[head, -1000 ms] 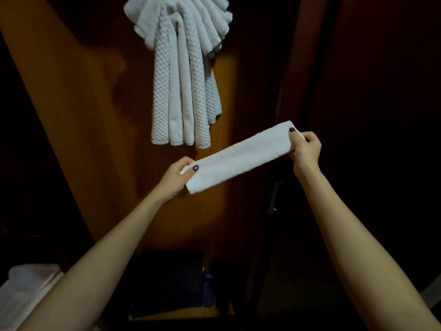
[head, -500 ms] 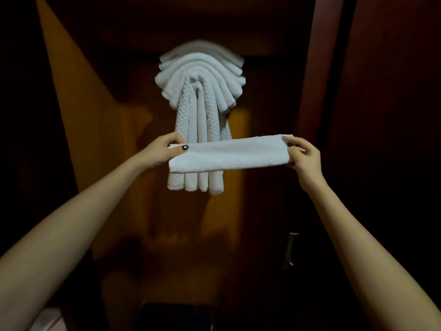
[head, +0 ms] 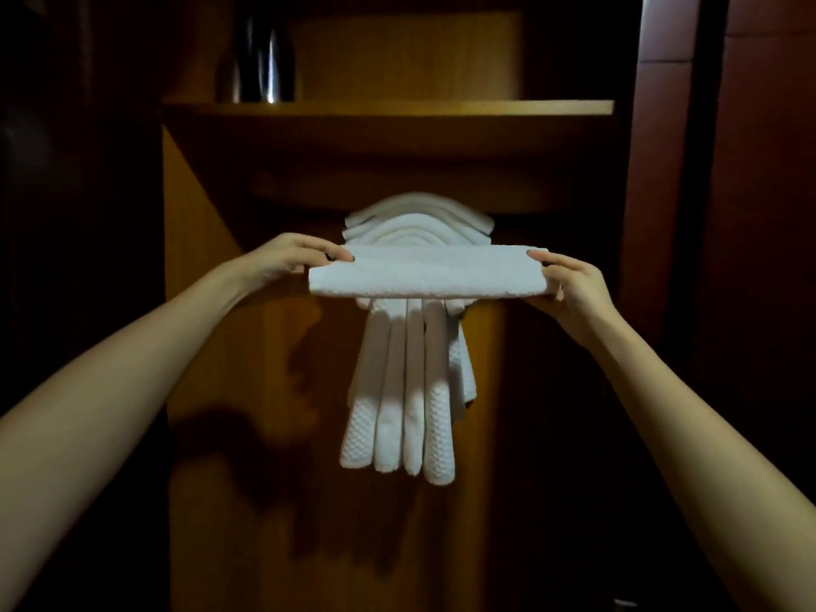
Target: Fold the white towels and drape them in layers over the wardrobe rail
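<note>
One towel (head: 428, 276), folded and level, with left hand (head: 287, 258) and right hand (head: 574, 284) each pinching an end, crosses draped towels (head: 397, 390) showing four front strips.

rail hidden behind draped towels (head: 394, 413), their middle covered by held towel (head: 428, 276), dark shelf object (head: 265, 59) unidentifiable

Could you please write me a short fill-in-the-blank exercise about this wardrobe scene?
1. The left hand and right hand grip the folded towel at its two ____.
2. The draped towels hanging behind it are all ____ in colour.
3. The dark shiny container stands ____ the wooden shelf.
Missing words: ends; white; on.
</note>
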A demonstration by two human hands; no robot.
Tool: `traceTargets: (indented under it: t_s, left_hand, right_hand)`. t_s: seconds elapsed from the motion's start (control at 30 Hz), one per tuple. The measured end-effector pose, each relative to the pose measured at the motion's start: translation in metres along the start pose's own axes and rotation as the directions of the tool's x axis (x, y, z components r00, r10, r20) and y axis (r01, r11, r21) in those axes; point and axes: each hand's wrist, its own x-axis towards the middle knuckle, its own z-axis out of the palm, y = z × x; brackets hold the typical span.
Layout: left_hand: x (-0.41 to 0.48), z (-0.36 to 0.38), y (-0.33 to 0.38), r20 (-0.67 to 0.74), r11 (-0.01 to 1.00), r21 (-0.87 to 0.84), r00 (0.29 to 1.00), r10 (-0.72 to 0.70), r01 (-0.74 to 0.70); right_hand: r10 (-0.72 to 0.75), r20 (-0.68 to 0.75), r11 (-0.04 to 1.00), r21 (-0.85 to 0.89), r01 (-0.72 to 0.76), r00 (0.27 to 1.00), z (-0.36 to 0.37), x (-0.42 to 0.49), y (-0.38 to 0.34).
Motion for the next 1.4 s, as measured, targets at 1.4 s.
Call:
traceTargets:
  t_s: [1.4]
  left_hand:
    - [0.148, 0.005, -0.068, -0.147, 0.805, 0.523, 0.901, 0.409, -0.281]
  right_hand:
    - [-0.358, 0.29, 0.518, -0.73, 0.447, 0.888, 0.086, 0.113, 0.042]
